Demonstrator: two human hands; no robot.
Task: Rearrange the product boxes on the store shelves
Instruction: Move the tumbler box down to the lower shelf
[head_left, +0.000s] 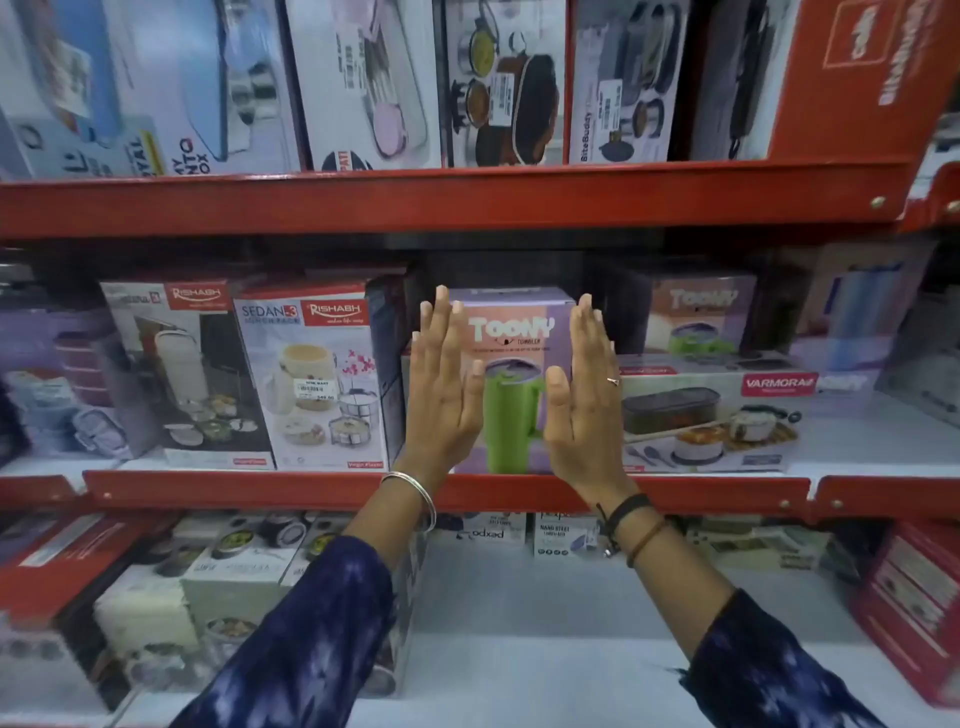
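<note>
I am pressing my flat, spread-fingered left hand and right hand against the Toony tumbler box, gripping nothing; neighbouring boxes probably need straightening next.

Red shelf rails, glossy, with brass-coloured rivets. Lilac-and-peach Toony tumbler box, white lettering, printed green mug with purple lid. Second Toony box, same lilac and peach, blurred. Sedan-3 box, white with red brand panel, cream containers, pink flowers. Varmora box, white with red label, grey-lidded dishes. Dark blue sleeves, mottled with paler blue. Silver bangle; black and brown wrist cords.
</note>
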